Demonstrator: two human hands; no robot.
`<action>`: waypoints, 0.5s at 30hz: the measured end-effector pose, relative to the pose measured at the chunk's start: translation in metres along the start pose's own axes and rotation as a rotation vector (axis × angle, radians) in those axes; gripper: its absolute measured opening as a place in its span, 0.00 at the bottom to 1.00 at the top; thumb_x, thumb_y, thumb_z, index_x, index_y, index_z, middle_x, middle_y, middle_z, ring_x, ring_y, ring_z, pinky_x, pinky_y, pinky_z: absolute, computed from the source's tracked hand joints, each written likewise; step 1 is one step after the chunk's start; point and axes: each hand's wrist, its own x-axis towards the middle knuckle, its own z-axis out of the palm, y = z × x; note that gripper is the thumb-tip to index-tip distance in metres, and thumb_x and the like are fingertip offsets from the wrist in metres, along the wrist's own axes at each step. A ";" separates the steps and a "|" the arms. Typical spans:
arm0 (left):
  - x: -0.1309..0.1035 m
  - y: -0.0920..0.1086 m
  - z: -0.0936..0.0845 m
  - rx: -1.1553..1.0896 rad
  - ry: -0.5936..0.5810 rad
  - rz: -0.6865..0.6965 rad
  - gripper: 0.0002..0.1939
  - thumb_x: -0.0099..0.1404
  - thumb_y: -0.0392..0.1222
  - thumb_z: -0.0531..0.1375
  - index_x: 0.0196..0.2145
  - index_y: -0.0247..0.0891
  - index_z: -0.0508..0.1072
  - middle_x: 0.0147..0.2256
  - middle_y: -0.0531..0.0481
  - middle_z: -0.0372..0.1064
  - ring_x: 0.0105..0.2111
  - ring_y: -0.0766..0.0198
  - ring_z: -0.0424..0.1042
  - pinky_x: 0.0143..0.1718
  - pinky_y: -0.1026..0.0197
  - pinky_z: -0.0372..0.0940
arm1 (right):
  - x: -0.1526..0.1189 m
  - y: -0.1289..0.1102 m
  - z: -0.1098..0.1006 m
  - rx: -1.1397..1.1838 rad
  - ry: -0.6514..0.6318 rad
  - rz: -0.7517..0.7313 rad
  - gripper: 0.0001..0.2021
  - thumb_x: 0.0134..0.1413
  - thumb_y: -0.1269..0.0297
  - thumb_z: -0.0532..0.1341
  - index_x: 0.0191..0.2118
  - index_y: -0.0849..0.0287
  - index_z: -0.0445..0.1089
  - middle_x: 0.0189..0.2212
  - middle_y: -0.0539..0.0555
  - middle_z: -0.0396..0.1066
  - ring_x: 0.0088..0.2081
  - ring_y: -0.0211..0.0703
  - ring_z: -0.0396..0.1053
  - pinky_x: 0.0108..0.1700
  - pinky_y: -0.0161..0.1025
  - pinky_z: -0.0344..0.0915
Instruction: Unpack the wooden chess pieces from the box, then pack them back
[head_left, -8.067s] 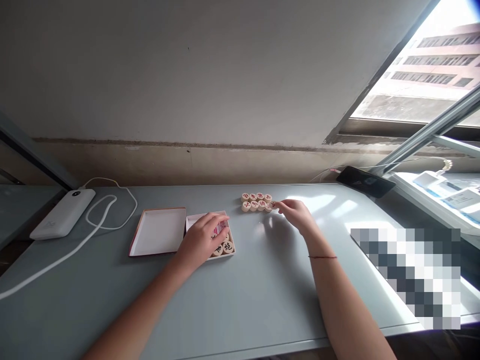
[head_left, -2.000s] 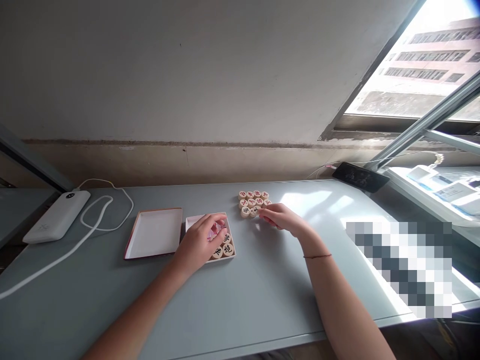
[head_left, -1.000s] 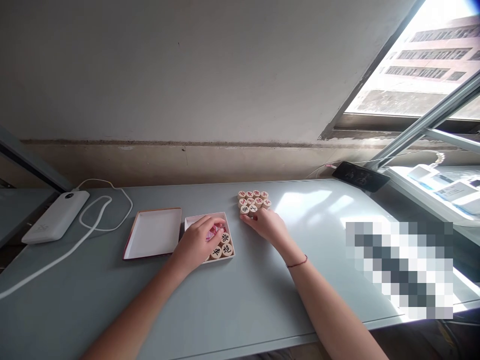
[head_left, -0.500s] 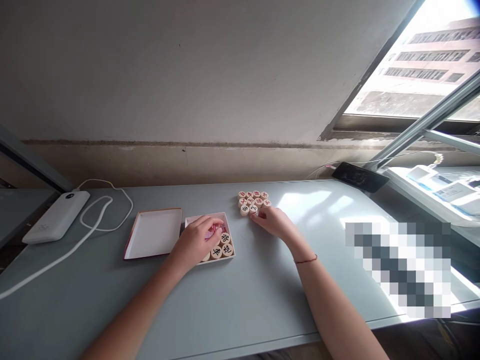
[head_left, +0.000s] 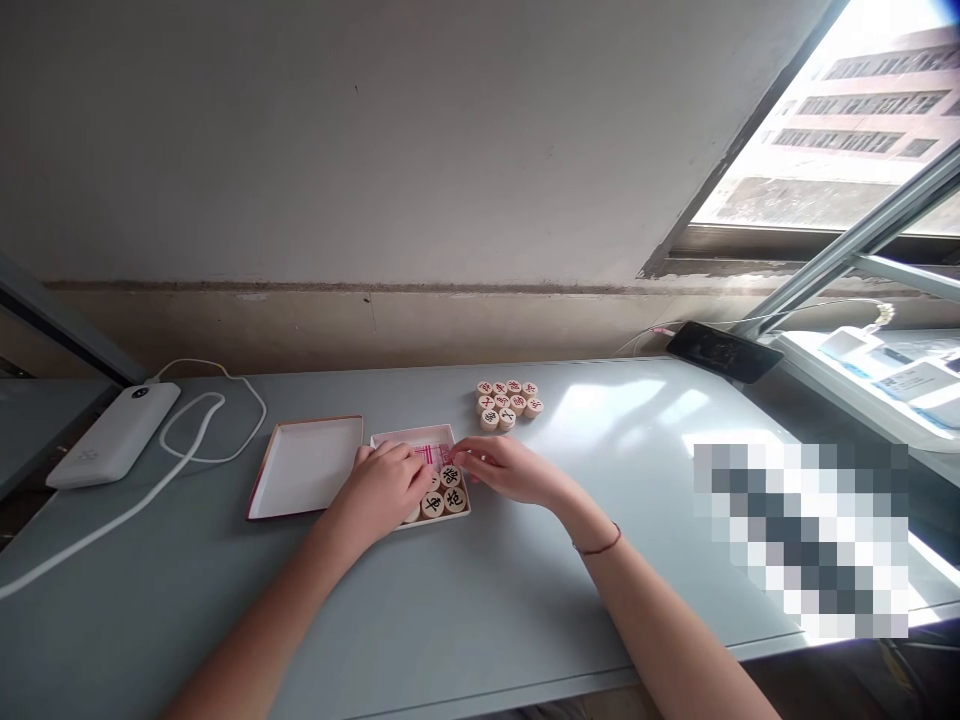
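Note:
An open white box holds several round wooden pieces with black characters and a pink-and-white patterned sheet. My left hand lies over the box's left side, its fingers bent down among the pieces; what they grip, if anything, is hidden. At the box's right edge is my right hand, fingertips by the upper right piece; whether they hold something cannot be made out. Behind it on the desk stand several pieces in close rows, red characters in the back rows, black ones in front.
Left of the box lies its white-lined lid. A white power bank with a looped cable is at the far left. A dark phone rests at the back right, beside a white tray. The grey desk meets the wall.
My right hand has moved left and nearer, from the rows of pieces to the box's right edge. My left hand has shifted slightly left and down, showing more of the patterned sheet.

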 end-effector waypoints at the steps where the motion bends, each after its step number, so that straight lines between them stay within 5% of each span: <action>1: 0.000 0.001 0.001 -0.003 0.004 0.000 0.16 0.64 0.39 0.48 0.19 0.40 0.66 0.23 0.50 0.66 0.30 0.58 0.66 0.35 0.58 0.58 | 0.001 -0.001 0.002 0.001 -0.005 -0.001 0.17 0.63 0.53 0.48 0.38 0.56 0.70 0.27 0.50 0.70 0.25 0.36 0.61 0.27 0.34 0.55; 8: 0.003 0.006 -0.005 -0.087 -0.040 -0.076 0.14 0.66 0.46 0.50 0.26 0.41 0.67 0.28 0.53 0.71 0.32 0.60 0.70 0.41 0.55 0.59 | 0.001 0.000 0.001 0.003 0.019 -0.008 0.17 0.63 0.55 0.48 0.38 0.58 0.71 0.27 0.51 0.70 0.24 0.35 0.58 0.27 0.34 0.54; 12: 0.006 0.014 -0.011 -0.197 0.105 -0.096 0.10 0.67 0.47 0.52 0.33 0.42 0.68 0.34 0.53 0.73 0.36 0.61 0.71 0.48 0.53 0.59 | 0.000 -0.006 0.001 0.105 0.003 -0.057 0.18 0.60 0.52 0.54 0.49 0.55 0.69 0.31 0.50 0.69 0.23 0.32 0.53 0.25 0.32 0.53; 15: 0.006 0.019 -0.014 -0.337 0.148 -0.087 0.10 0.68 0.49 0.52 0.36 0.44 0.70 0.34 0.54 0.73 0.34 0.62 0.71 0.44 0.58 0.63 | -0.001 -0.011 -0.001 0.178 -0.040 -0.102 0.18 0.59 0.50 0.54 0.41 0.59 0.70 0.28 0.49 0.66 0.22 0.31 0.49 0.23 0.32 0.49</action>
